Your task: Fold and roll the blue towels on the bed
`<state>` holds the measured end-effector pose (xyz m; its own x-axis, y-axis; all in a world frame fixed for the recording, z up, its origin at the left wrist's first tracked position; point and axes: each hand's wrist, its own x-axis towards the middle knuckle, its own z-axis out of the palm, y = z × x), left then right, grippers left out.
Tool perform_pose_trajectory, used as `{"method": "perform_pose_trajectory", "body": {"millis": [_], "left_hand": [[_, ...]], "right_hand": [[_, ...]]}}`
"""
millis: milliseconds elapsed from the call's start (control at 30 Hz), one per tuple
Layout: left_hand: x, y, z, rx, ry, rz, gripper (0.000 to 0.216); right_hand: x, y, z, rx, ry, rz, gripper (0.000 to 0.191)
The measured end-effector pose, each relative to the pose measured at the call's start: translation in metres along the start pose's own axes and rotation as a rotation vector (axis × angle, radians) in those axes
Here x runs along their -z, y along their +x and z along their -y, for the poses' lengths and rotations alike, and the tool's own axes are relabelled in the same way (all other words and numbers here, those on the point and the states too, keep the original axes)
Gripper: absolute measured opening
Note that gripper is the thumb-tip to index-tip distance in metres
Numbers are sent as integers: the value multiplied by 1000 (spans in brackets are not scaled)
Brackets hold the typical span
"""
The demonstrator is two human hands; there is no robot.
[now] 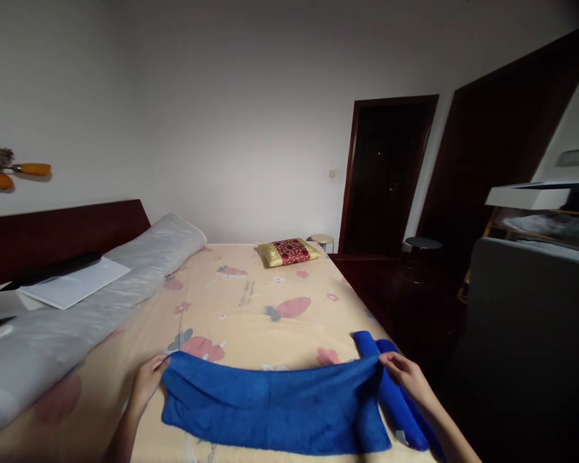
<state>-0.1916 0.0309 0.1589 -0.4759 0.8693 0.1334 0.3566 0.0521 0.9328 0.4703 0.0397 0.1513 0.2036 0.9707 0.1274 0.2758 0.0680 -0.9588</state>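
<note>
A blue towel [270,405] hangs stretched out sideways between my two hands, low over the bed. My left hand [149,376] pinches its upper left corner. The upper right corner is gripped by my right hand [401,372], fingers closed. Its top edge sags slightly in the middle, and the lower edge hangs near the sheet. Just beyond and under my right hand lie rolled blue towels [398,405] side by side along the bed's right edge, partly covered by the hand and the held towel.
The bed sheet [251,308] has a pink fruit print. A gold-and-red cushion [289,251] lies at the far end. Along the left runs a grey bolster-like roll [139,270] with a white folder [77,283] on it. Stools [422,244] and a dark cabinet [525,334] stand right.
</note>
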Motion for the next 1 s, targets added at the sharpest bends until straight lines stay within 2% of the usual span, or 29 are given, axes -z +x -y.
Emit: {"method": "perform_pose_trajectory", "body": {"millis": [167, 333, 700, 1000], "left_hand": [[4, 0, 0, -38, 102, -83, 51], [7, 1, 1, -6, 63, -135, 47], [-2, -2, 9, -42, 88, -50, 69], [-3, -6, 4, -55, 82, -23, 67]], "right_hand": [[0, -1, 2, -42, 12, 16, 47], [-1, -4, 7, -71, 9, 2, 45], [-2, -4, 1, -59, 43, 6, 44], [-4, -4, 5, -87, -13, 21, 45]]}}
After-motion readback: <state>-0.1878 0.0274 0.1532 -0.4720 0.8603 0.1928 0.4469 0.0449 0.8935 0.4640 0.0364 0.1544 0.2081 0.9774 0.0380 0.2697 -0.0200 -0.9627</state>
